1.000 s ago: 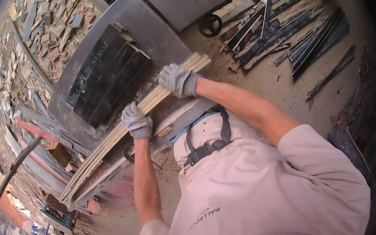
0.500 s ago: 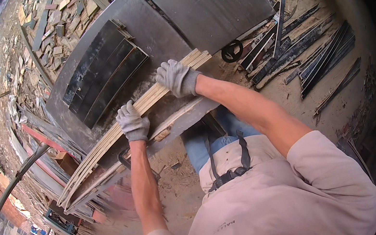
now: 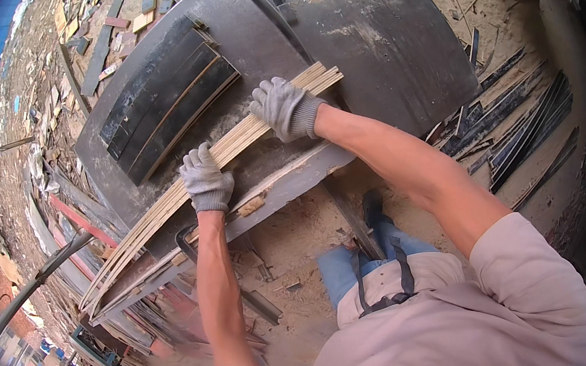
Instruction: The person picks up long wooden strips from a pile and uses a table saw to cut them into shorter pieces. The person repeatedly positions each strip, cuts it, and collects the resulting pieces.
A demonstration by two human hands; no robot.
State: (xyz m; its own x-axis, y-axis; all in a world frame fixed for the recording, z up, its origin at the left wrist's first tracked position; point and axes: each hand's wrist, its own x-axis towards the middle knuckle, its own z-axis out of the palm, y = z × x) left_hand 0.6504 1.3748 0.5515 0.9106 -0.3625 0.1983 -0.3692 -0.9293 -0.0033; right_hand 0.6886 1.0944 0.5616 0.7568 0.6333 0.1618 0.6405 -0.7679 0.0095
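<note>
A bundle of long pale plywood strips (image 3: 244,136) lies slantwise along the near side of a grey metal table (image 3: 258,25), its layered edges facing up. My left hand (image 3: 206,179), in a grey knitted glove, is closed over the middle of the bundle. Farther right, my right hand (image 3: 285,110), gloved alike, grips it near its right end. The fingertips curl over the far side, partly out of sight. Just beyond the bundle, several dark boards (image 3: 167,99) lie side by side on the table.
A second metal tabletop (image 3: 395,54) adjoins on the right, dusted with sawdust. Dark offcut strips (image 3: 531,128) lie on the ground at right. Wood scraps (image 3: 112,39) cover the ground beyond the table. A curved metal bar (image 3: 42,275) stands at left.
The whole view has shifted, showing more of the right tabletop and hiding the black handwheel. Both hands keep their grip on the plywood strips, which lie much as before beside the dark boards.
</note>
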